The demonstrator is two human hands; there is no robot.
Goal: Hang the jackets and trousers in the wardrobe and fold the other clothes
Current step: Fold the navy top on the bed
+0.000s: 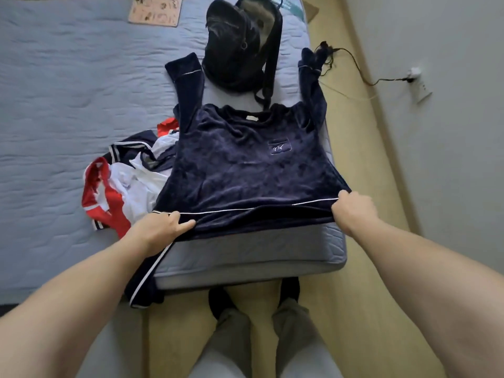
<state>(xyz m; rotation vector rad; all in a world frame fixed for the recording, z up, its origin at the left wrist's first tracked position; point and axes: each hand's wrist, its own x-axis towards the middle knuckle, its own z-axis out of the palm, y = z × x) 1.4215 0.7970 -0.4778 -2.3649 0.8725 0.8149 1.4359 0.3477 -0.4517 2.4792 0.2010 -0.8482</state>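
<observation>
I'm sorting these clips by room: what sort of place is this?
Most likely a bedroom: a bed with a blue quilted cover, a navy top, more clothes and a backpack lying on it.

One navy top [237, 165], one backpack [237, 47], two hands [163, 225] [351, 207]

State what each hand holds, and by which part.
The left hand and the right hand each grip the navy velvet long-sleeved top by its white-piped bottom hem.
</observation>
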